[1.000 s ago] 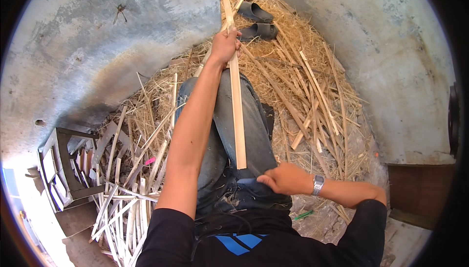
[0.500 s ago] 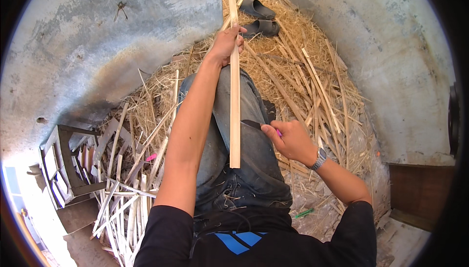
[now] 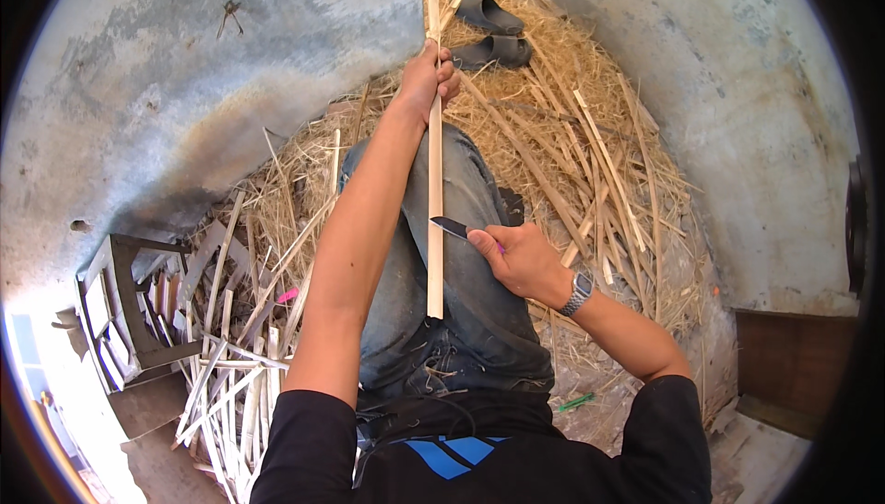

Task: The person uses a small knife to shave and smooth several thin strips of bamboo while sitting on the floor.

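A long pale strip of split wood or bamboo (image 3: 435, 172) runs lengthwise over my thigh, its near end above my lap and its far end past the top of the view. My left hand (image 3: 430, 80) is closed around it beyond the knee. In my right hand (image 3: 524, 260) is a knife (image 3: 450, 226) with a dark blade and a bit of purple handle showing. The blade lies across the strip, its tip near the strip's left edge. Whether the edge bites into the wood cannot be told. My fingers hide most of the handle.
Shavings (image 3: 562, 71) and loose strips cover the floor ahead and right. Dark slippers (image 3: 489, 52) lie at the far end. Pale offcuts (image 3: 244, 403) are heaped at left beside a dark frame (image 3: 138, 310). Grey walls (image 3: 230, 71) rise on both sides. A green object (image 3: 576, 403) lies at right.
My right hand has moved left, bringing the knife blade from the strip's right side to across it. The strip has shifted slightly left, with my left hand still around it.
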{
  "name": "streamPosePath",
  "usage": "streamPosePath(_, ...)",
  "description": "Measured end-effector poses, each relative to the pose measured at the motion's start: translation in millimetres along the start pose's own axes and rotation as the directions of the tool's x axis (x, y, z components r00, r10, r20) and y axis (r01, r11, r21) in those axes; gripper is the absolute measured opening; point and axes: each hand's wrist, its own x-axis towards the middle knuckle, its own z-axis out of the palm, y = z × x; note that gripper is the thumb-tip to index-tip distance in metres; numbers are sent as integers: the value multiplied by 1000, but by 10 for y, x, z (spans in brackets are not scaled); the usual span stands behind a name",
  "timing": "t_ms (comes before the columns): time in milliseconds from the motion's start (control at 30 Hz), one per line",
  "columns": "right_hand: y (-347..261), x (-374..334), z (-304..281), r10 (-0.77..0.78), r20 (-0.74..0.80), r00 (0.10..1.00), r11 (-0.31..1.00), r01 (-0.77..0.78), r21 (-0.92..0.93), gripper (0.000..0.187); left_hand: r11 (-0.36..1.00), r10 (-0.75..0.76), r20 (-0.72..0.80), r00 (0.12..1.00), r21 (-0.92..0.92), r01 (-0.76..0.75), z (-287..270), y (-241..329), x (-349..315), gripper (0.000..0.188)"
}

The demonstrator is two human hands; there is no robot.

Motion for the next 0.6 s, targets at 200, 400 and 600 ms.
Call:
streamPosePath(200,-47,-199,-57,18,189,982,999,-25,32,60,998,-15,15,1000,-53,16,-1,36,-12,39)
streamPosePath(400,-183,-737,2,-65,465,883,974,158,-163,61,1000,-11,-50,999,-6,11,78,14,35,39)
streamPosePath(600,-82,-313,-563,-55,342,938,995,21,101,60,992,9,42,999,-127,-3,53,50,-10,41)
